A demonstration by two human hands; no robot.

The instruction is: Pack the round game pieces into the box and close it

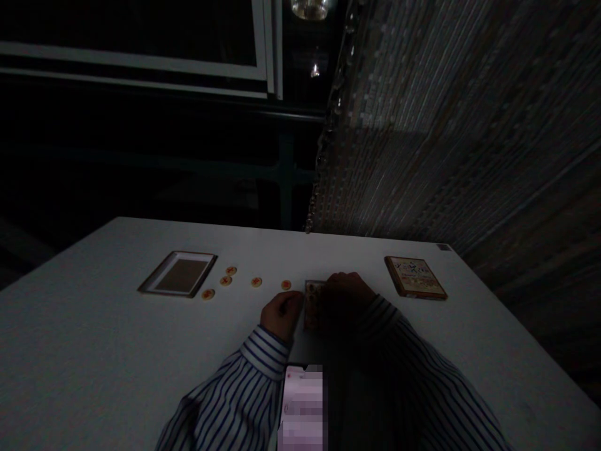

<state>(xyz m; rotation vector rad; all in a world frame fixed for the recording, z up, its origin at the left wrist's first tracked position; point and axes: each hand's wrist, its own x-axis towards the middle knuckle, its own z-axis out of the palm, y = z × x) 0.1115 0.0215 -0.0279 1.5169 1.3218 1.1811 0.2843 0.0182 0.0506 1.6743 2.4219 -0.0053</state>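
A small box of round pieces [313,307] stands on the white table between my hands. My left hand [282,314] is at its left edge with the fingers curled together; what they hold, if anything, is too dark to make out. Over the box's right part lies my right hand [350,294], bent and in deep shadow, its fingertips hidden. Just beyond my left hand is a round wooden piece with a red mark [286,285]. Another such piece [256,282] lies farther left, and several more [226,280] sit beside an open, shallow tray [183,275].
A flat box with a printed lid [416,277] rests at the right of the white table [117,357]. A lit phone [303,407] is at the near edge between my sleeves. A bead curtain [413,125] hangs behind the table at the right.
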